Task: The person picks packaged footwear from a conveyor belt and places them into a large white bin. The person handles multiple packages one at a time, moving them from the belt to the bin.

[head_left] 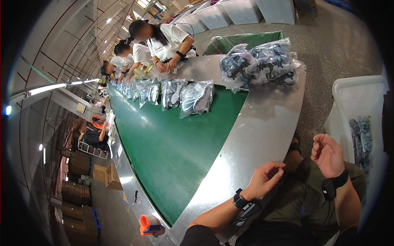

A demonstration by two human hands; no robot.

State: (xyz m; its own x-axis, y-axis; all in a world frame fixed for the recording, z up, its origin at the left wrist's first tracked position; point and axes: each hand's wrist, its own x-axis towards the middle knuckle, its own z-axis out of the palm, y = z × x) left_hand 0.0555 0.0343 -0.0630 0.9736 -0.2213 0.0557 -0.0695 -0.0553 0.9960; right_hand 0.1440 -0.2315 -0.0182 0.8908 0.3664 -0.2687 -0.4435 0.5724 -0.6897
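My left hand [264, 179] is above the steel edge of the table [246, 149], its fingers loosely bent and the thumb apart from them. Nothing shows between them. To its right, my right hand [329, 156] is raised over my knee, palm showing and fingers curled but not closed, with nothing in it. The white bin [342, 102] beside it holds several clear-bagged grey items [361, 139]. Farther off, at the table's end, lie clear bags of dark footwear [271, 61]. Bagged pairs of footwear [197, 98] line the far side of the green conveyor belt [176, 143].
Near the belt's close left corner stands an orange tape dispenser [148, 225]. A green-lined bin [246, 41] is behind the bags. Co-workers [168, 45] stand along the far side; another person [92, 135] sits at the left. Cardboard boxes [113, 177] and white tubs [242, 12] stand beyond.
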